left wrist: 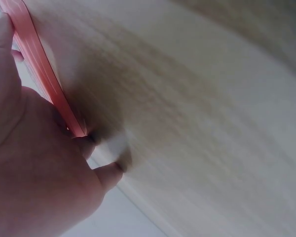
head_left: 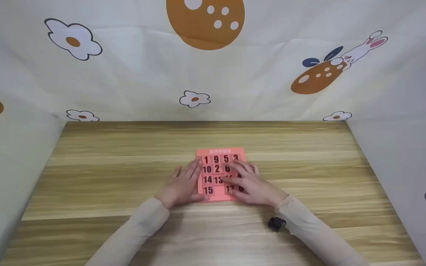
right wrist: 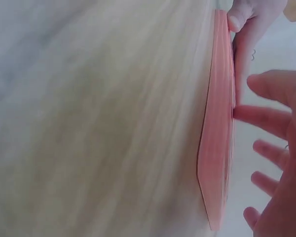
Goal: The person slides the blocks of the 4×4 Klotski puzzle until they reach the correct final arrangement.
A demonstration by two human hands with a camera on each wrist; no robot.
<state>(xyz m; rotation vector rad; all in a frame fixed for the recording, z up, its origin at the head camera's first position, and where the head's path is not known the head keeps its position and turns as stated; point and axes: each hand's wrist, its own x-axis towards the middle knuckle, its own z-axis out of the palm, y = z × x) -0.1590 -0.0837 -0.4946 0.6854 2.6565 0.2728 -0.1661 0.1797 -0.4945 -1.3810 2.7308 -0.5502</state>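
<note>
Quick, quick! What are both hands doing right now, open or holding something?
Left hand: open, resting along the left edge of the number puzzle.
Right hand: open, spread over the number puzzle and touching it.

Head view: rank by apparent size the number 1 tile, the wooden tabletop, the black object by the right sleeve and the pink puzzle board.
1. Wooden tabletop
2. Pink puzzle board, partly covered
3. Black object
4. Number 1 tile

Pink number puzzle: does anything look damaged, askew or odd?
No visible damage on the pink puzzle. Its tiles are out of counting order, 9 following 1, with one gap beside 15; the right hand hides some.
</note>
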